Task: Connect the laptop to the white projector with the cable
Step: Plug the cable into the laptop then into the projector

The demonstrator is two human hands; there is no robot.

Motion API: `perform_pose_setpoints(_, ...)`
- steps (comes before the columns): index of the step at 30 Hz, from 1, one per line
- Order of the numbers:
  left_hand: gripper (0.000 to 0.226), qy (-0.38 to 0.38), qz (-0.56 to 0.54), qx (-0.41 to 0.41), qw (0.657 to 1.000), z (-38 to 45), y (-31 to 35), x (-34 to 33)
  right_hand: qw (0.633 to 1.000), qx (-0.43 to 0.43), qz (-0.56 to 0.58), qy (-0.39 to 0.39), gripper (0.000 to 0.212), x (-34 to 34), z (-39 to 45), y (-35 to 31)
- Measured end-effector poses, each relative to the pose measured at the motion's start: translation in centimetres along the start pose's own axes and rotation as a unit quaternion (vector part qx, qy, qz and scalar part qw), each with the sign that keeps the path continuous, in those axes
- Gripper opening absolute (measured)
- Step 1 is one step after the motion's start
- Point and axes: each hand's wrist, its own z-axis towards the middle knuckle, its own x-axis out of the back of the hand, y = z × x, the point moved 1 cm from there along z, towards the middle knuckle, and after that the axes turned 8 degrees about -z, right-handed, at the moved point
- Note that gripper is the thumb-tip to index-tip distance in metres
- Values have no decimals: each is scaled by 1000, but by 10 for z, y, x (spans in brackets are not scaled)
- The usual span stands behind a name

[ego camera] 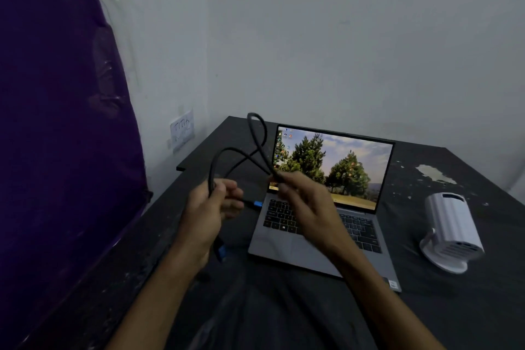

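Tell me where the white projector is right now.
In the head view, the white projector sits on the right side of the dark table, just right of the open laptop, with neither hand touching it.

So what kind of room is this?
Probably a plain makeshift workroom: a scuffed black table in a bare white corner, holding an open laptop and a white projector, with purple cloth hanging at the left.

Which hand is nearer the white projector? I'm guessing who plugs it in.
Right. The right hand is over the laptop keyboard, left of the white projector; the left hand is farther left, past the laptop's edge.
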Motion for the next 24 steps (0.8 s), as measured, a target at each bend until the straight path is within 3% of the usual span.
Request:
perform_pose_setpoints(6, 25, 46, 152, -43, 986, -1, -18, 36, 975, -104, 138, 137, 32, 38, 38, 12)
perform_pose_setpoints(11, 46, 92, 154, -106, 978, -7, -21, 52, 879, -240, 325, 256, 23, 69, 50, 38)
perform_pose_setpoints(15, 32, 25, 60, -106, 992, -5, -11, 50, 813, -298, 398, 303, 19, 87, 39, 54)
perform_pose_setpoints(19, 47, -111, -52, -68, 990, -5, -5, 46, 768, -283, 485, 309, 15, 101, 28, 63)
perform_pose_setpoints(21, 47, -148, -13, -92, 985, -5, -1, 42, 753, -267, 519, 303, 17, 107, 23, 67)
perform_pose_setpoints(24, 36, -147, 151, -182, 961, 0, 5, 30, 769, -250, 517, 280, 26, 114, 12, 74)
